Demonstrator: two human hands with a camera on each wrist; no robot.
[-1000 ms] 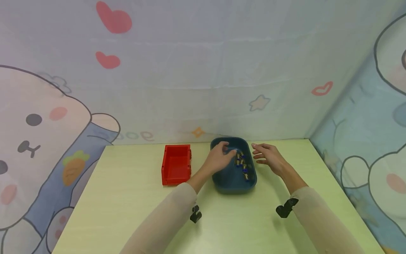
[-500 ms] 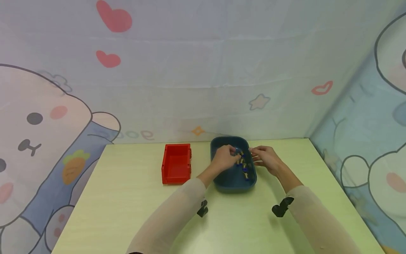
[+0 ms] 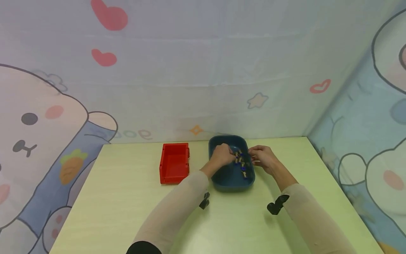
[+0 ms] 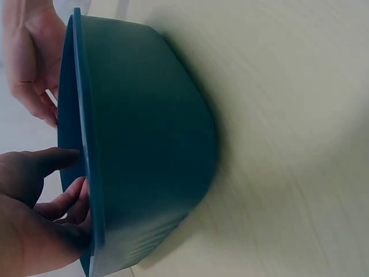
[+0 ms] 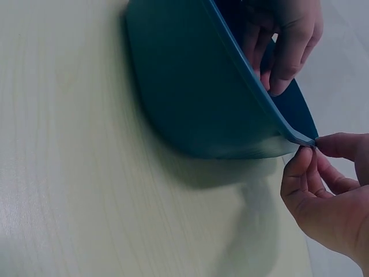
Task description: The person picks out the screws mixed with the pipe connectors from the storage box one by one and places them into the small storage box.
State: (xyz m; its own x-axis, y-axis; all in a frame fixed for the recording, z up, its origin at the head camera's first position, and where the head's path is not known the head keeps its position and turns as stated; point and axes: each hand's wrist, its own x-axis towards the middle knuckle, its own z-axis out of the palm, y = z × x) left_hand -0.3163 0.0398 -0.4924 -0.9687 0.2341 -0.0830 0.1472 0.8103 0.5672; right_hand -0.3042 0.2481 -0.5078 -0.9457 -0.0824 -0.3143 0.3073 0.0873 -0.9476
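Note:
A dark blue plastic bin (image 3: 229, 179) stands on the table near its back edge. Several small brass-coloured pieces with blue parts (image 3: 243, 168) lie inside, towards its right side; their exact kind is too small to tell. My left hand (image 3: 222, 155) reaches into the bin beside these pieces, its fingertips partly hidden behind the rim in the left wrist view. Whether they hold a piece cannot be seen. With thumb and fingers, my right hand (image 5: 334, 193) pinches the bin's rim (image 5: 297, 137) at a corner, on the bin's right side in the head view.
Left of the blue bin stands a red plastic bin (image 3: 175, 165) with nothing visible in it. Both are on a pale wooden table (image 3: 127, 208). Behind the table hangs a printed cloth (image 3: 177, 70), and another stretch of it borders the right.
My left hand has moved deeper into the blue bin, down towards the brass-coloured pieces, and its fingers have drawn in. My right hand has come in from beside the bin onto its rim.

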